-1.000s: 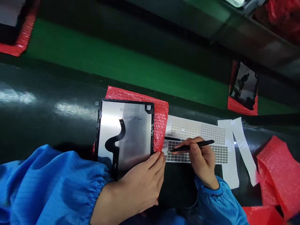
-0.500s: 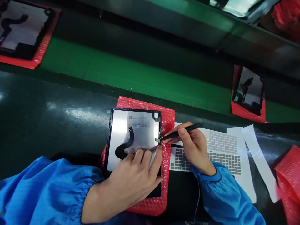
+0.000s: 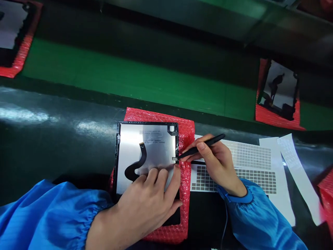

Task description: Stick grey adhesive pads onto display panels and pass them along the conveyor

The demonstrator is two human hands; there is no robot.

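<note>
the left hand (image 3: 145, 194) is lying open with its fingers spread on the back of a tablet lcd panel (image 3: 156, 142), pressing beside the black flex cable (image 3: 135, 170), apparently to keep the panel from sliding on its pad of red bubble wrap (image 3: 186, 208). the right hand (image 3: 218, 166) is closing narrowly around black tweezers (image 3: 201, 147), holding them like a pen, with their tips reaching a small tab (image 3: 174, 158) at the panel's right edge; i cannot tell whether they are gripping it. the tab is sitting close to the wrap's edge, leaving the tips little open room between the panel and the right hand. just right of the wrap, a sheet of small grey pads (image 3: 249, 156) is lying on the dark workbench (image 3: 65, 146) within easy reach, and strips of white backing paper (image 3: 299, 177) are lying beyond it. farther off, another panel (image 3: 279, 90) is resting on red wrap on a green mat (image 3: 130, 83).
</note>
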